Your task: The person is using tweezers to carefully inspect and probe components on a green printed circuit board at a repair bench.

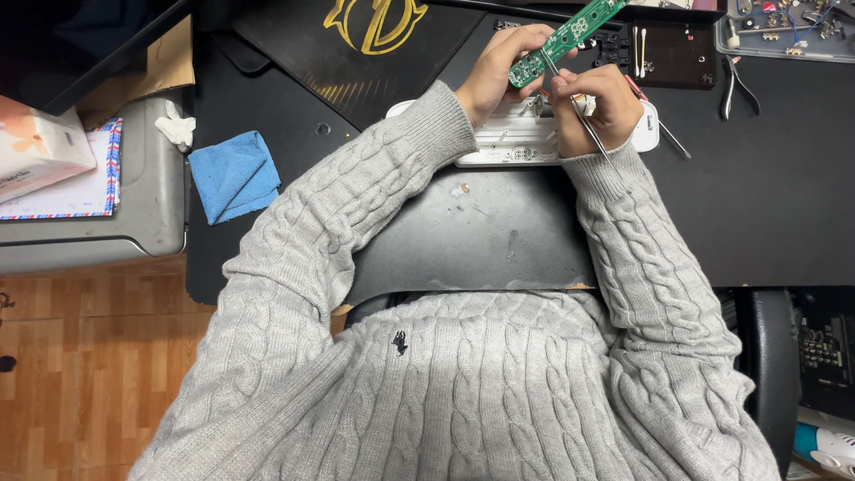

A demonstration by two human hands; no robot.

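My left hand (pixel 494 76) is up off the counter (pixel 766 205), fingers and thumb pinching the long green circuit board (pixel 561 40) by its near end, so the rest of the strip juts up and away toward the far edge and stays clear for working. The board is tilted, one face turned toward me, I'd say to catch the light. My right hand (pixel 601 107) is closed around a thin metal tool (pixel 579 116), gripped like a pen; its tip meets the board just beside my left fingers, and the shaft runs back down across my wrist. Whether it's a probe or tweezers, I can't tell from here.

Right under both hands lies a white plastic housing (pixel 512 142), opened up, flat on the black mat (pixel 472 232), close enough that the board hovers directly above it. A couple of tiny bits (pixel 460 190) sit on the mat just in front of it, kept near. Off to my left, a folded blue cloth (pixel 233 174) lies well apart from the work. To my right, black-handled pliers (pixel 737 85) lie beside a dark parts tray (pixel 679 55), and a clear box of small components (pixel 784 27) lies at the far corner.
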